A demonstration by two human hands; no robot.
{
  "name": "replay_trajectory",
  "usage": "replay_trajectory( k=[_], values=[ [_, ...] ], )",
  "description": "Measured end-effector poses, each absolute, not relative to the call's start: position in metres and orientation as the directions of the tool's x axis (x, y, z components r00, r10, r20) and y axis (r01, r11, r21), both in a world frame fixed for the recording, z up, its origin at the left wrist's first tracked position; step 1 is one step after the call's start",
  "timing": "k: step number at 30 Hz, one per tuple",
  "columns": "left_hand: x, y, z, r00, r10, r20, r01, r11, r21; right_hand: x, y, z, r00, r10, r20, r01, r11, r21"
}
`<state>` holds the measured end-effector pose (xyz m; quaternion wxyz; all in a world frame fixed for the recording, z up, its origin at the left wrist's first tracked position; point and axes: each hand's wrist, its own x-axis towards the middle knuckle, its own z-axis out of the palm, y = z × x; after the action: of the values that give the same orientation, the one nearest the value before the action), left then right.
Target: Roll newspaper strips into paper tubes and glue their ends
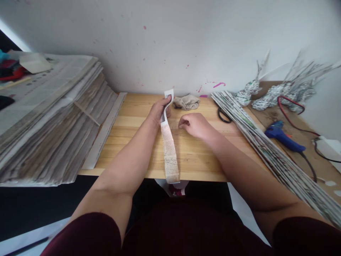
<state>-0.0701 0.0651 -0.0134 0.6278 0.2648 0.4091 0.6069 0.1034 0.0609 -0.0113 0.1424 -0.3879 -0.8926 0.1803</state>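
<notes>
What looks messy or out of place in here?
Magenta and pink stains spatter the pale grey wall, looking odd on its otherwise plain surface. A crumpled beige cloth lies bunched beside the left hand on the light wooden table, untidy rather than folded.

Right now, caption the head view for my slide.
The left hand holds a printed paper strip over a wooden table, the right hand curled nearby.

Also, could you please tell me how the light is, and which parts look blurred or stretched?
Head view: soft light, no strong glare on the tabletop; paper stack stretched toward the left edge; right hand slightly soft; crumpled paper pieces at upper right blurred at their tips.
</notes>
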Motion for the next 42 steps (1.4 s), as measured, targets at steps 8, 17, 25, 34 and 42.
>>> replay_trajectory(
  k=[8,17,25,34,42],
  values=[
    [-0.069,0.065,-0.012,-0.069,0.978,-0.197,-0.536,0.13,0.834,0.11,0.064,-0.008,-0.699,0.711,0.073,0.584,0.627,-0.516],
    [-0.069,0.064,-0.012,-0.053,0.98,-0.193,-0.545,0.133,0.828,0.109,0.071,-0.011,-0.648,0.754,0.108,0.605,0.597,-0.527],
    [-0.068,0.065,-0.012,-0.062,0.977,-0.205,-0.534,0.141,0.834,0.136,0.071,0.002,-0.644,0.762,-0.068,0.636,0.485,-0.6],
    [-0.067,0.062,-0.008,-0.071,0.975,-0.21,-0.513,0.145,0.846,0.122,0.071,-0.013,-0.623,0.776,0.093,0.611,0.558,-0.562],
    [-0.068,0.063,-0.01,-0.065,0.978,-0.199,-0.514,0.138,0.846,0.114,0.07,-0.014,-0.602,0.793,0.087,0.667,0.56,-0.491]
  ],
)
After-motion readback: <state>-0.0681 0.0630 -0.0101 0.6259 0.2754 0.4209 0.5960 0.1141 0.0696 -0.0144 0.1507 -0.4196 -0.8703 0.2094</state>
